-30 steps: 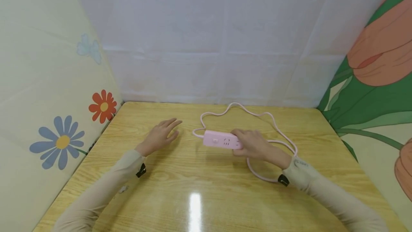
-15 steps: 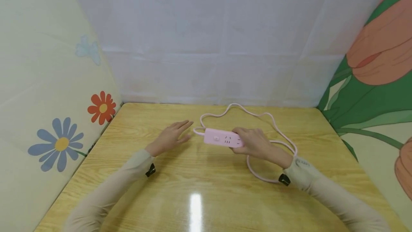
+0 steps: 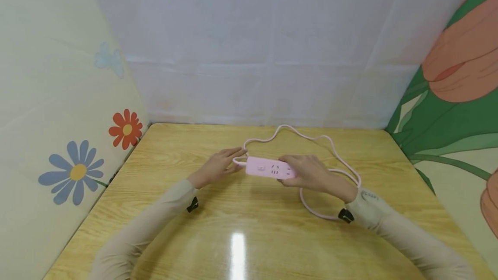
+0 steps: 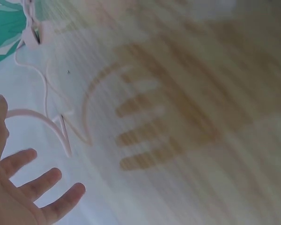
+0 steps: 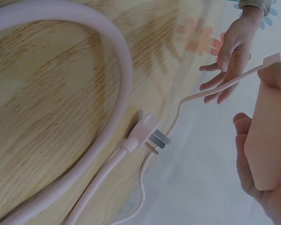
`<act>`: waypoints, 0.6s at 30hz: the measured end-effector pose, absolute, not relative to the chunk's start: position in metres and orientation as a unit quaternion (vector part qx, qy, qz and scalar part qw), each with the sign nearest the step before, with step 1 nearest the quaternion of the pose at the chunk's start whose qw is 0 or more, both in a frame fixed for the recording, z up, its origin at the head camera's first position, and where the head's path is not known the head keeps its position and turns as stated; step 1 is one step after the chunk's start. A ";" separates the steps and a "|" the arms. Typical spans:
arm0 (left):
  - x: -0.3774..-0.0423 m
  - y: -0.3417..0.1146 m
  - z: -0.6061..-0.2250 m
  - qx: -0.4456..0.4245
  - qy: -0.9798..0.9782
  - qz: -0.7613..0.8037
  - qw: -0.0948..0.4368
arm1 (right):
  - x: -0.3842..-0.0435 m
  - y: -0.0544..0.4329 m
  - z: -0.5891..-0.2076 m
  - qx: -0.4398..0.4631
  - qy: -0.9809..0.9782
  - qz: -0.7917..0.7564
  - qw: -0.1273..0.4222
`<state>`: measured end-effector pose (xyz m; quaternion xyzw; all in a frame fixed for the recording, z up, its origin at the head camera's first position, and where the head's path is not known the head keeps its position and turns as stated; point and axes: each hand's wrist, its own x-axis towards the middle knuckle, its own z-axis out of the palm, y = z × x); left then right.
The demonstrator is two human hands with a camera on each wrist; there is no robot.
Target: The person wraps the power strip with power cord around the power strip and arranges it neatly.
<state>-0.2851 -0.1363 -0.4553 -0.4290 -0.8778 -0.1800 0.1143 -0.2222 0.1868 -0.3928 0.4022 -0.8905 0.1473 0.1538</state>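
Note:
A pink power strip [image 3: 268, 167] is held above the table by my right hand [image 3: 311, 174], which grips its right end with the sockets and switch facing up. In the right wrist view, fingers and thumb wrap the strip's pink body [image 5: 267, 140]. My left hand [image 3: 215, 165] reaches in from the left, its fingertips beside the cord at the strip's left end. Its spread fingers [image 4: 47, 183] lie near the cord [image 4: 44, 122] in the left wrist view, not closed round it. The plug [image 5: 143, 131], with metal prongs, lies by the table's far side.
The rest of the pink cord [image 3: 338, 154] loops over the back and right of the wooden table [image 3: 186, 237]. A white sheet [image 3: 218, 55] hangs behind it. Flower-printed panels stand at the left [image 3: 46, 98] and right [image 3: 467, 141].
My left hand has moved right, from bare table up to the cord by the strip's left end. My right hand keeps its grip on the power strip and has barely moved.

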 end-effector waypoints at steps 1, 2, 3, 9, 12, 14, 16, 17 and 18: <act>-0.285 -0.135 -0.455 -0.435 -0.875 -0.181 0.114 | -0.222 0.187 -0.392 0.405 -0.889 0.150 0.152; -0.285 -0.134 -0.455 -0.439 -0.873 -0.179 0.114 | -0.222 0.187 -0.391 0.408 -0.888 0.151 0.151; -0.285 -0.133 -0.455 -0.443 -0.871 -0.182 0.111 | -0.221 0.187 -0.391 0.410 -0.887 0.151 0.150; -0.285 -0.129 -0.455 -0.446 -0.856 -0.254 0.062 | -0.221 0.191 -0.390 0.422 -0.877 0.165 0.161; -0.286 -0.127 -0.456 -0.443 -0.845 -0.297 0.041 | -0.222 0.193 -0.390 0.434 -0.866 0.181 0.168; -0.287 -0.124 -0.456 -0.449 -0.837 -0.311 0.039 | -0.223 0.194 -0.391 0.442 -0.859 0.196 0.168; -0.288 -0.122 -0.455 -0.457 -0.832 -0.313 0.042 | -0.224 0.196 -0.392 0.447 -0.854 0.206 0.167; -0.288 -0.121 -0.454 -0.460 -0.830 -0.312 0.044 | -0.224 0.196 -0.392 0.449 -0.852 0.212 0.166; -0.287 -0.120 -0.453 -0.463 -0.829 -0.312 0.042 | -0.224 0.197 -0.393 0.451 -0.850 0.216 0.166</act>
